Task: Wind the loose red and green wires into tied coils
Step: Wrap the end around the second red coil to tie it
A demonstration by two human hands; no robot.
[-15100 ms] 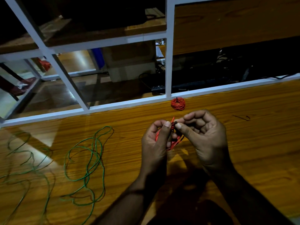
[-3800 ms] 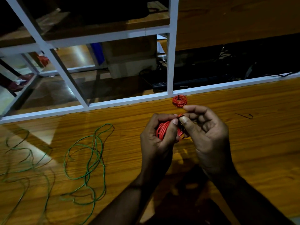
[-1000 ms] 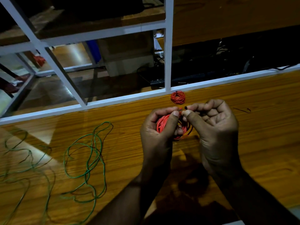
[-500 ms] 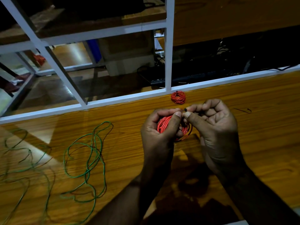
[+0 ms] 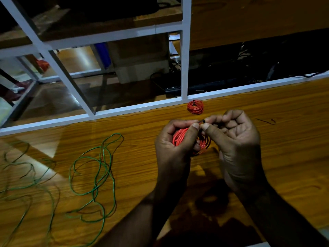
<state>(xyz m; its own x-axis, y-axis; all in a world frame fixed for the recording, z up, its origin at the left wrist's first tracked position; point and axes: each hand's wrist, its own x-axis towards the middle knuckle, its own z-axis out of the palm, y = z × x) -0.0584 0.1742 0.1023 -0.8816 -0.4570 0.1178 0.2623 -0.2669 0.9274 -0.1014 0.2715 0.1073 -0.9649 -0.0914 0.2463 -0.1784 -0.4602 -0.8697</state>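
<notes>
Fingers (image 5: 179, 123) of the left hand (image 5: 170, 147) curl round a red wire coil (image 5: 179, 138), thumb laid across its front, while the right hand (image 5: 236, 141) pinches a small dark tie end (image 5: 203, 120) between thumb and forefinger just above the coil, its other fingers folded into the palm. Both hands hover over the wooden table (image 5: 284, 157), which fills the lower part of the view. Behind its far edge stands a white metal frame (image 5: 184, 68) with dim shelves beyond. On the left of the table lie 2 loose green wires: 1 sprawling tangle (image 5: 96, 175) near the middle-left and another (image 5: 23, 182) by the left edge, both well apart from the hands. A second red coil (image 5: 195, 106), already bound with a dark tie, rests on the table near the frame, just beyond the fingertips. To the right lies a thin dark scrap (image 5: 266, 121).
</notes>
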